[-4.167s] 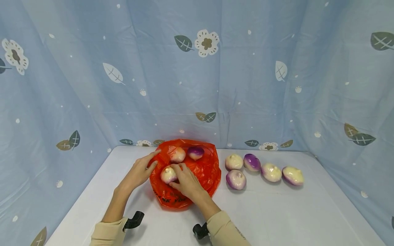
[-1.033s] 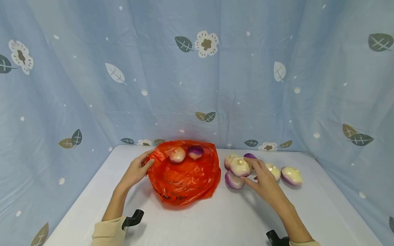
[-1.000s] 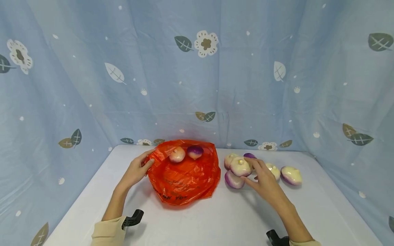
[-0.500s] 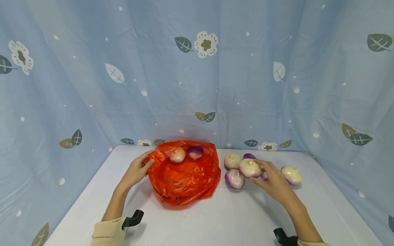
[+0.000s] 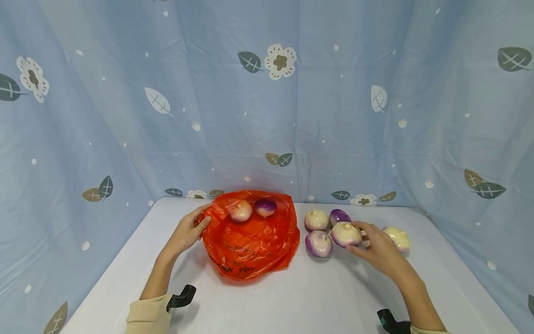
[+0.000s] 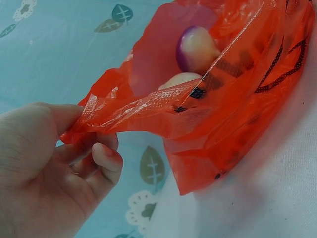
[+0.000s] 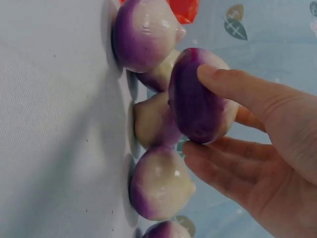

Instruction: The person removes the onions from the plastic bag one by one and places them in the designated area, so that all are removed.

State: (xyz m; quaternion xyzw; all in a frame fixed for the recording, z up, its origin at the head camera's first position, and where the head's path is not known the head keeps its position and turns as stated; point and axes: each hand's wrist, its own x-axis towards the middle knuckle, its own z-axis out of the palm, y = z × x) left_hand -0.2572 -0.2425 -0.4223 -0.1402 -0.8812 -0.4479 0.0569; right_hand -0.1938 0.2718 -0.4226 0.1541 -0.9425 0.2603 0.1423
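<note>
A red plastic bag [image 5: 267, 250] with dark lettering lies on the table with its mouth open. My left hand [image 5: 187, 229] pinches the bag's left rim between thumb and fingers, drawing the film taut in the left wrist view. Inside, toward the back, are a pale onion [image 5: 241, 211] and a purple onion [image 5: 265, 207]. To the right, my right hand [image 5: 381, 248] grips a purple-and-white onion [image 7: 195, 99] between thumb and fingers, raised off the table with its purple side facing the right wrist camera. My right hand partly hides the onions behind it.
On the white table [image 5: 292, 306], right of the bag, sit a pale onion [image 5: 316, 220], a purple onion [image 5: 340, 216], a purple-white onion [image 5: 319, 243] and, farthest right, another pale onion [image 5: 397, 239]. A blue patterned curtain [image 5: 333, 116] stands behind and along both sides.
My right hand has carried an onion out of the bag and rightward over the onions on the table, then slightly lower. My left hand, earlier loosely at the bag's edge, now pinches its rim.
</note>
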